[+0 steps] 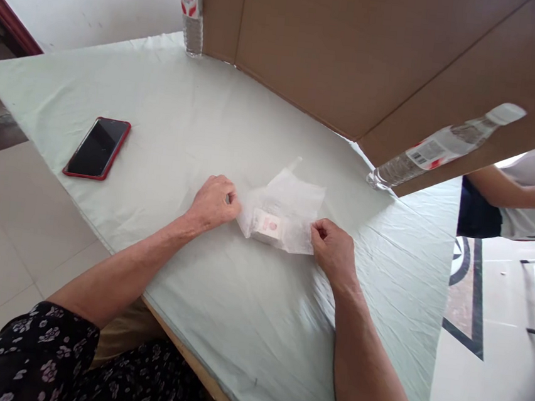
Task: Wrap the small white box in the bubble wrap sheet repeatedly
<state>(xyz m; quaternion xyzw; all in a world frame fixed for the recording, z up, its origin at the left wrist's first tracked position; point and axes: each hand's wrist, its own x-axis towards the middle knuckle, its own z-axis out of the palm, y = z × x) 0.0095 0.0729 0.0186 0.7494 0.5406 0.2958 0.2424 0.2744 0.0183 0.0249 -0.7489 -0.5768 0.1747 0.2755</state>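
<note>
A small pale box [269, 224] with a reddish mark on top lies on the cloth-covered table, with a thin white translucent wrapping sheet [299, 194] under and around it. At the sheet's left edge, my left hand [215, 203] is closed, thumb and fingers pinching its corner. My right hand [333, 248] pinches the sheet's right edge between thumb and fingers. The sheet spreads out flat behind the box, with one narrow tip pointing away from me.
A phone [97, 148] in a red case lies at the left. Behind stands a large brown cardboard panel [306, 40], with a plastic bottle [191, 13] at its left end and another bottle [443, 148] at the right. Another person's arm [519, 190] shows beyond the panel.
</note>
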